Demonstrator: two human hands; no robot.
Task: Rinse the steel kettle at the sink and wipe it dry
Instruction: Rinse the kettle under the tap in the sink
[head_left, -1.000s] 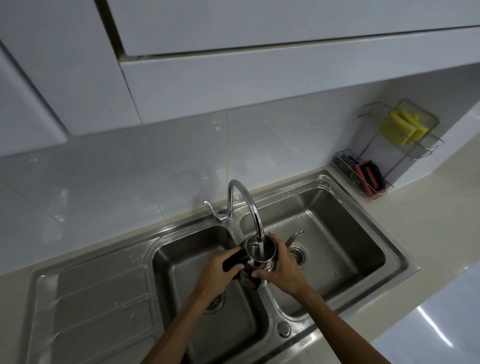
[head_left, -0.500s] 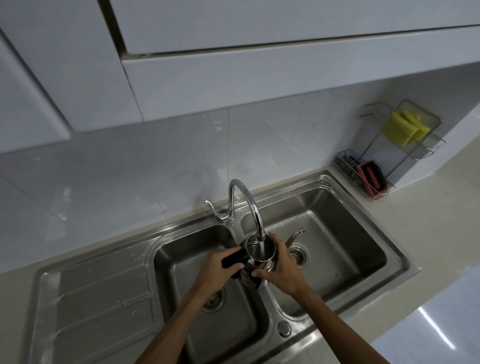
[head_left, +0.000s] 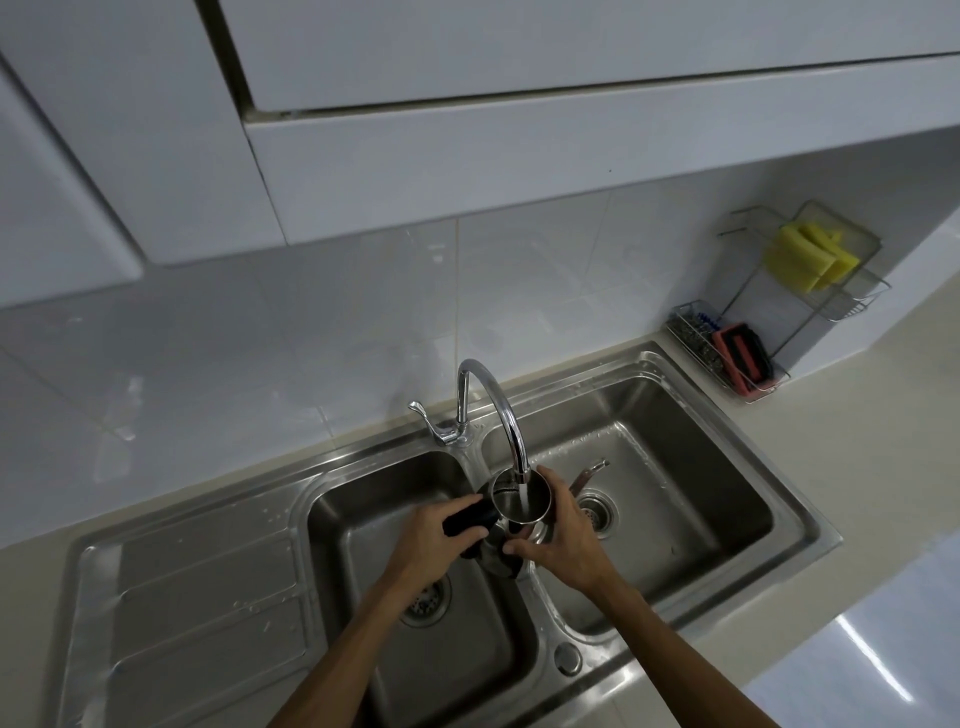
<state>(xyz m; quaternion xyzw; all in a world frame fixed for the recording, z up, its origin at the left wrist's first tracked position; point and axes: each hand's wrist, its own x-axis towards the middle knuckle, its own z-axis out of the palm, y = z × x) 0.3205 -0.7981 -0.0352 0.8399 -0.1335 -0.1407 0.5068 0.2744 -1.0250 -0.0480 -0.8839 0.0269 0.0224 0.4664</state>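
1. Right now the kettle (head_left: 519, 501) sits under the tap (head_left: 498, 415), above the divider between the two basins of the sink (head_left: 727, 431), with the stream running straight into its open mouth.
2. My left hand (head_left: 431, 535) is closed around the black handle (head_left: 470, 519); my right hand (head_left: 563, 535) wraps the steel body, fingers curled against its far side and thumb near the base.
3. To rinse well, I'd keep the mouth centred under the stream and let it fill only partway, so it stays light.
4. I judge wet steel will be slippery, so the handle hand should carry the weight while the other merely steadies.
5. Next I'd swirl, then tip toward the right basin, spout (head_left: 589, 473) away from me.
6. I see no cloth within reach; the sponges (head_left: 810, 254) in the rack (head_left: 847, 306) are well apart, so drying needs a fetch.
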